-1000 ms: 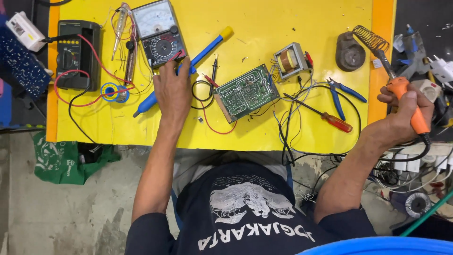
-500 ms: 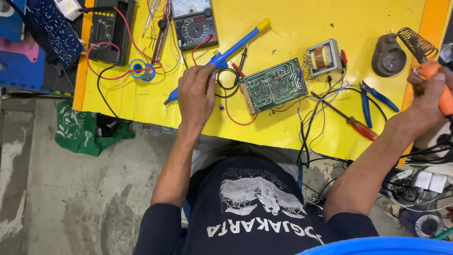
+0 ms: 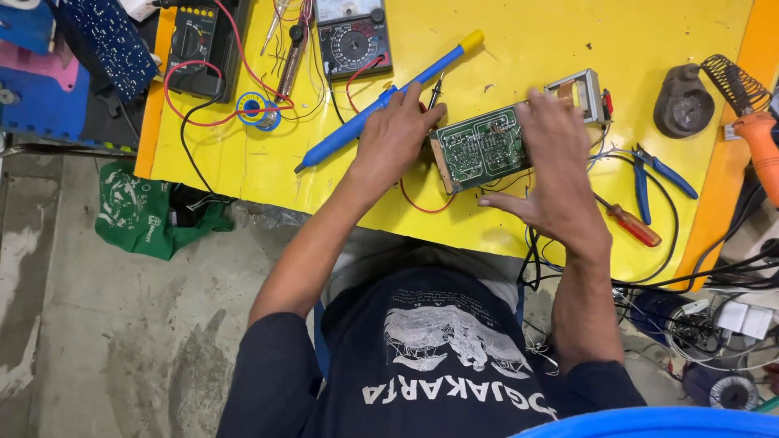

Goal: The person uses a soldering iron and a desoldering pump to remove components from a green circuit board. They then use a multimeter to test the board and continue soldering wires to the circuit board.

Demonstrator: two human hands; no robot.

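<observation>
Seen from above, a person in a dark printed shirt works at a yellow surface (image 3: 243,170). The right hand (image 3: 560,186), which a moment ago held an orange soldering tool (image 3: 761,150) off to the side, has come in and now lies open-fingered over the green circuit board (image 3: 479,148). The left hand (image 3: 393,139), grip loosely closed, steadies the board's other end, so both hands now attend to it. Beyond lie a blue pen-shaped tool (image 3: 381,101) and two black meters (image 3: 353,36)

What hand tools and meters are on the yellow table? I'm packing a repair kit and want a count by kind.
Multimeters: 2, digital multimeter, analog multimeter
Desoldering pump: 1
Screwdriver: 1
Pliers: 1
Total: 5
</observation>
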